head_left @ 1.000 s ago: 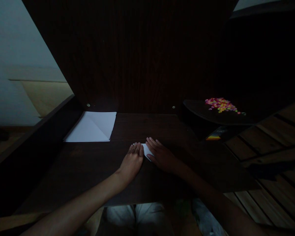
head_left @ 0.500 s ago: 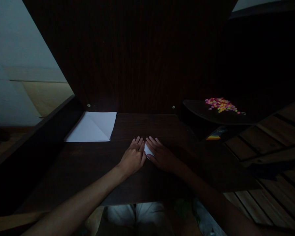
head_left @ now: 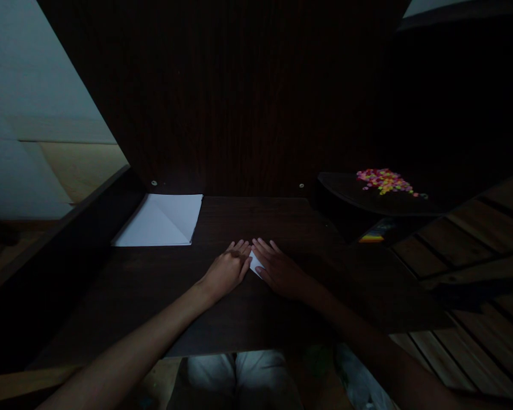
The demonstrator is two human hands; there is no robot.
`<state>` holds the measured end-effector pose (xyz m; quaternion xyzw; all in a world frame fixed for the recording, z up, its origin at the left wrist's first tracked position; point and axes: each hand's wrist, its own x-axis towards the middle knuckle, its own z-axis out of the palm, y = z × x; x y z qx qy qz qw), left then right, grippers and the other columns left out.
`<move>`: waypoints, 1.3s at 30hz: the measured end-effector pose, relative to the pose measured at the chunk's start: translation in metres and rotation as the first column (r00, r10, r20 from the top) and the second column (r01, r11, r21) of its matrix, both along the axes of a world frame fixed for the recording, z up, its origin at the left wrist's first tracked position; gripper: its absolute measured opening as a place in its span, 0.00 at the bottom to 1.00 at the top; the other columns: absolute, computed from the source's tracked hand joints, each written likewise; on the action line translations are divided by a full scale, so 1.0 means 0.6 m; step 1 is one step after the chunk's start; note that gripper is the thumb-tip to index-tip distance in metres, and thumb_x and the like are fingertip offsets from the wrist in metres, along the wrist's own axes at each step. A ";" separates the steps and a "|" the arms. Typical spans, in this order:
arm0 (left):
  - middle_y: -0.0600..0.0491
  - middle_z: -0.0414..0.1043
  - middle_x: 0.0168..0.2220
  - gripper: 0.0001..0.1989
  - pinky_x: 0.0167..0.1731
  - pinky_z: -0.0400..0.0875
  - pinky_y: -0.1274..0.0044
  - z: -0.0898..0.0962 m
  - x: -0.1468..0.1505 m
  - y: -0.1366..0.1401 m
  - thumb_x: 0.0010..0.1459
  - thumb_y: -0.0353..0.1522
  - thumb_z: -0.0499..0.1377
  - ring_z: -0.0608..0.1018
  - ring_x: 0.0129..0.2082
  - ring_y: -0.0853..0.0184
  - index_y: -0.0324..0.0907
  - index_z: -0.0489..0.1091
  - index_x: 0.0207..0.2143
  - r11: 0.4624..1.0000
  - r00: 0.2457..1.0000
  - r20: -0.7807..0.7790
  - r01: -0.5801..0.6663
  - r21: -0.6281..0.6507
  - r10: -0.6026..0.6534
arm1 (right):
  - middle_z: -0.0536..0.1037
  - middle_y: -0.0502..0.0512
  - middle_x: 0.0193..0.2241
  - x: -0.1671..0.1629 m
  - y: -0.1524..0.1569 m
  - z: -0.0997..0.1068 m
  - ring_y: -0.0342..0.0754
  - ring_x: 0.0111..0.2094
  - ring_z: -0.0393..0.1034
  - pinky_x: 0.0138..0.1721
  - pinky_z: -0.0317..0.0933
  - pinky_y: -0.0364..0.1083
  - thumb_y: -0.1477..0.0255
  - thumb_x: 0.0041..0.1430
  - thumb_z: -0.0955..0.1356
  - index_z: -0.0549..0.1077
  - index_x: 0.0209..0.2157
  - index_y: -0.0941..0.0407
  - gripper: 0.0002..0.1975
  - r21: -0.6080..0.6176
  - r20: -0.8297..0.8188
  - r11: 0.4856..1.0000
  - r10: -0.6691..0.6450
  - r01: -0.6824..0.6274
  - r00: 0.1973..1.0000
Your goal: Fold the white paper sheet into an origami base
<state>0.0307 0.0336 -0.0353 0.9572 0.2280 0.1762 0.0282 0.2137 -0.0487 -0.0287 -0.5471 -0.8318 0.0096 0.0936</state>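
Observation:
A small piece of folded white paper (head_left: pixel 255 264) lies on the dark wooden desk (head_left: pixel 256 222), mostly covered by my hands. My right hand (head_left: pixel 280 267) rests flat on its right part with the fingers stretched out. At the paper's left edge lies my left hand (head_left: pixel 228 267), palm down, fingers extended, its thumb touching or close to the paper. The fingertips of both hands nearly meet at the paper's upper end. How much paper is under the palms is hidden.
A stack of white paper sheets (head_left: pixel 158 221), the top one creased diagonally, lies at the back left. Colourful small pieces (head_left: pixel 387 181) are heaped on a curved shelf (head_left: pixel 346 191) at right. A dark side panel (head_left: pixel 64 245) borders the desk's left; an upright board (head_left: pixel 239 102) stands behind.
My left hand has slid slightly down and left, its fingers flatter. A little more of the paper's lower edge shows between the hands. My right hand has barely moved.

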 end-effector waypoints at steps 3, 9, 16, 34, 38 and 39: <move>0.43 0.70 0.56 0.18 0.61 0.62 0.62 0.001 0.000 0.011 0.67 0.30 0.48 0.71 0.58 0.58 0.35 0.69 0.55 0.998 1.000 0.016 0.005 -0.069 -0.004 | 0.56 0.70 0.65 -0.001 0.001 0.001 0.58 0.67 0.45 0.65 0.47 0.62 0.68 0.69 0.55 0.57 0.63 0.67 0.26 -0.020 0.028 1.000 -0.007 0.008 1.000; 0.44 0.72 0.54 0.17 0.62 0.59 0.61 0.003 -0.013 0.046 0.67 0.34 0.51 0.70 0.59 0.59 0.36 0.73 0.50 0.964 0.990 0.141 0.063 -0.258 -0.027 | 0.55 0.68 0.66 -0.002 0.002 0.000 0.58 0.67 0.46 0.65 0.47 0.61 0.69 0.69 0.55 0.56 0.64 0.67 0.26 -0.021 0.043 1.000 -0.020 0.021 0.999; 0.46 0.73 0.53 0.16 0.62 0.58 0.59 0.008 -0.024 0.075 0.61 0.36 0.57 0.70 0.59 0.57 0.40 0.75 0.48 0.868 0.957 0.276 0.063 -0.493 0.088 | 0.54 0.66 0.66 -0.003 0.000 0.008 0.58 0.68 0.43 0.65 0.45 0.62 0.69 0.69 0.56 0.56 0.64 0.66 0.26 -0.052 0.011 0.998 -0.021 0.022 1.000; 0.51 0.73 0.53 0.19 0.62 0.60 0.65 0.019 -0.038 0.090 0.59 0.27 0.50 0.67 0.61 0.63 0.41 0.76 0.48 0.848 0.912 0.316 -0.062 -0.526 0.262 | 0.53 0.66 0.67 -0.004 -0.001 0.010 0.57 0.68 0.44 0.65 0.45 0.62 0.69 0.69 0.55 0.55 0.64 0.66 0.26 -0.067 -0.004 0.997 -0.030 0.029 1.000; 0.51 0.72 0.55 0.23 0.62 0.61 0.66 0.028 -0.043 0.061 0.57 0.26 0.48 0.69 0.59 0.64 0.39 0.72 0.52 0.922 0.936 0.312 -0.032 -0.387 0.163 | 0.53 0.68 0.66 -0.005 -0.002 0.009 0.58 0.68 0.44 0.65 0.45 0.62 0.69 0.69 0.55 0.55 0.64 0.67 0.27 -0.056 -0.001 0.998 -0.025 0.025 1.000; 0.49 0.71 0.56 0.24 0.61 0.62 0.67 0.028 -0.042 0.047 0.57 0.26 0.47 0.70 0.59 0.63 0.38 0.71 0.54 0.945 0.960 0.267 0.005 -0.328 0.088 | 0.53 0.68 0.66 -0.005 -0.002 0.009 0.58 0.68 0.44 0.65 0.45 0.62 0.69 0.69 0.55 0.55 0.64 0.68 0.27 -0.056 -0.004 0.998 -0.025 0.025 1.000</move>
